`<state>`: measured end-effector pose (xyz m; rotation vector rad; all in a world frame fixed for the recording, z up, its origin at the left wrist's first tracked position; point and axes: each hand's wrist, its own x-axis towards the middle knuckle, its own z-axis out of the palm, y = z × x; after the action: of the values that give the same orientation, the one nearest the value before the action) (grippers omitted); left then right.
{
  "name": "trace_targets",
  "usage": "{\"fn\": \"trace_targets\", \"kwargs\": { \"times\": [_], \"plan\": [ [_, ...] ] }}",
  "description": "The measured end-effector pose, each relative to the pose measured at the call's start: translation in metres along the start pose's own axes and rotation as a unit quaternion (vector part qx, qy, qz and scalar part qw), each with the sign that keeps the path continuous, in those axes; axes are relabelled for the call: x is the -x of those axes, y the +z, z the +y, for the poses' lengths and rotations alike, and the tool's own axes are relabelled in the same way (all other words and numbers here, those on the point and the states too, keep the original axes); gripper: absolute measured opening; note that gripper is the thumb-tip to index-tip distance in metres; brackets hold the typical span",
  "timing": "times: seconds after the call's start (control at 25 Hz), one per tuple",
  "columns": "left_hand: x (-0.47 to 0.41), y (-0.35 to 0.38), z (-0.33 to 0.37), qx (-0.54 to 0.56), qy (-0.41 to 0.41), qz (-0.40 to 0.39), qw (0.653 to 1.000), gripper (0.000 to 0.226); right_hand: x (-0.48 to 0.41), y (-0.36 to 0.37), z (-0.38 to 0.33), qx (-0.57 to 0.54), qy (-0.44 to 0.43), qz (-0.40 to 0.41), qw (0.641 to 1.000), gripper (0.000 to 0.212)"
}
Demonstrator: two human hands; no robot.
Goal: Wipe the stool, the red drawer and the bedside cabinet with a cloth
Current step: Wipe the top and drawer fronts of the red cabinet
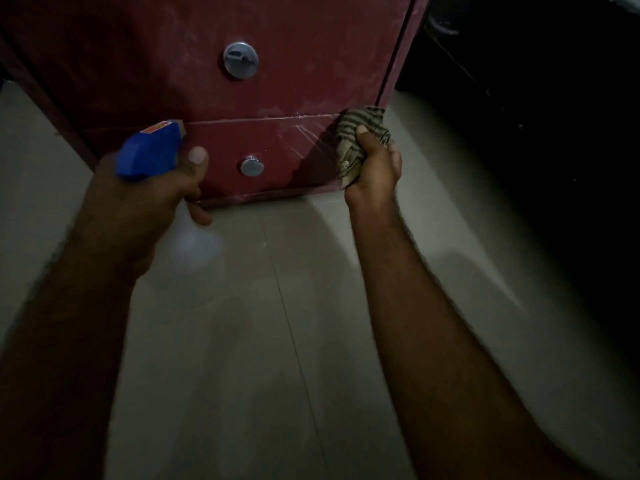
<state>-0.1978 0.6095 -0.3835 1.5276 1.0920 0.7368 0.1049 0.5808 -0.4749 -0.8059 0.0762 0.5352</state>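
Left hand (152, 202), sprayer (149, 152); right hand (375, 169), cloth (358, 124)

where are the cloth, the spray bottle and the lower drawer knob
cloth (360, 121), head view, striped upper folds
spray bottle (149, 150), head view, blue trigger head
lower drawer knob (252, 167), head view, centre of its metal face

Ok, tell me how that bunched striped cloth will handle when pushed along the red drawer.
The bunched striped cloth looks floppy: it crumples in folds where the right hand grips it. Probably light, as one hand holds it all. On the streaked red drawer front it would likely drag.
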Motion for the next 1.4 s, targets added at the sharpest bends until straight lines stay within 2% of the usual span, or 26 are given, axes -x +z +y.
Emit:
{"fn": "trace_targets", "kwargs": {
  "times": [0.08,0.16,0.28,0.4,0.52,0.56,0.64,0.68,0.72,0.8,0.84,0.92,1.0,1.04,1.16,1.28,1.4],
  "plan": [
    [0.003,0.006,0.002,-0.004,0.016,0.004,1.000,0.044,-0.002,-0.004,0.002,0.000,-0.001,-0.001,1.000,0.068],
    [0.007,0.009,0.005,0.008,0.027,0.009,1.000,0.030,-0.006,-0.014,0.009,0.016,0.020,0.021,0.999,0.063],
    [0.011,0.006,0.009,0.015,0.032,0.003,0.999,0.027,-0.005,-0.023,0.017,0.045,0.041,0.042,0.997,0.054],
    [0.009,0.004,0.007,0.008,0.026,0.015,1.000,0.043,-0.006,-0.020,0.017,0.041,0.003,0.036,0.998,0.063],
    [0.009,0.006,0.007,0.015,0.031,0.008,0.999,0.026,-0.009,-0.025,0.024,0.054,0.028,0.052,0.997,0.063],
    [0.010,0.006,0.007,0.017,0.026,0.008,0.999,0.028,-0.013,-0.029,0.030,0.055,0.053,0.061,0.995,0.056],
    [0.008,0.004,0.006,0.014,0.016,0.013,1.000,0.051,-0.014,-0.032,0.032,0.045,0.091,0.069,0.992,0.041],
    [0.007,0.003,0.004,0.014,0.015,0.016,1.000,0.055,-0.014,-0.032,0.033,0.050,0.092,0.068,0.992,0.040],
    [0.006,0.002,0.003,0.012,0.018,0.016,1.000,0.045,-0.017,-0.033,0.034,0.055,0.077,0.069,0.993,0.044],
    [0.007,0.002,0.001,0.015,0.017,0.008,1.000,0.011,-0.021,-0.036,0.039,0.051,0.032,0.062,0.996,0.061],
    [0.005,0.002,-0.001,0.013,0.015,0.018,1.000,0.009,-0.019,-0.037,0.041,0.058,0.035,0.062,0.996,0.065],
    [0.005,0.000,-0.001,0.018,0.006,0.030,0.999,0.018,-0.017,-0.038,0.044,0.064,0.047,0.063,0.995,0.052],
    [0.003,-0.003,-0.002,0.017,-0.004,0.029,0.999,0.048,-0.016,-0.039,0.047,0.069,0.077,0.078,0.992,0.025],
    [0.004,-0.003,-0.001,0.013,-0.007,0.030,0.999,0.057,-0.016,-0.040,0.049,0.076,0.098,0.086,0.988,0.020],
    [0.004,-0.004,-0.005,0.014,-0.007,0.030,0.999,0.052,-0.015,-0.041,0.051,0.089,0.125,0.093,0.984,0.028],
    [0.007,-0.002,-0.005,0.034,0.001,0.023,0.999,0.026,-0.018,-0.038,0.052,0.081,0.092,0.079,0.989,0.034],
    [0.005,-0.003,-0.006,0.037,0.011,0.027,0.999,0.022,-0.011,-0.043,0.060,0.079,0.072,0.061,0.992,0.060]
  ]
}}
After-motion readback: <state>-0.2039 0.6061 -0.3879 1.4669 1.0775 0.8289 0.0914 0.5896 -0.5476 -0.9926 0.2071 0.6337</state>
